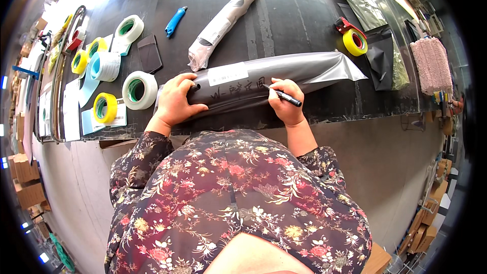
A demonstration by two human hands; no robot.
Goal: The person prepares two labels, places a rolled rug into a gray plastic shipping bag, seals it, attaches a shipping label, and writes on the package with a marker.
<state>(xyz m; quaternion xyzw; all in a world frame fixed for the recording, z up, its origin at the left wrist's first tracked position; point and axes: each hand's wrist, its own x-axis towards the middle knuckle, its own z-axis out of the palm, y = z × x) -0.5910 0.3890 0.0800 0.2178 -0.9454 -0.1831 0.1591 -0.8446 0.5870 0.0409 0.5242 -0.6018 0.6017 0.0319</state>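
A long, roll-shaped package wrapped in grey plastic lies across the near part of the table. It bears a white label and dark handwriting. My left hand is closed over the package's left end, thumb apart along its near side. A small black cap pokes out from under those fingers. In my right hand is a black marker pen, pinched between thumb and fingers. Its tip meets the grey wrap at the right end of the writing.
Tape rolls and a dark phone lie to the left. Beyond are a blue cutter and a white wrapped roll. A red tape dispenser with yellow tape and a pinkish bundle are at right.
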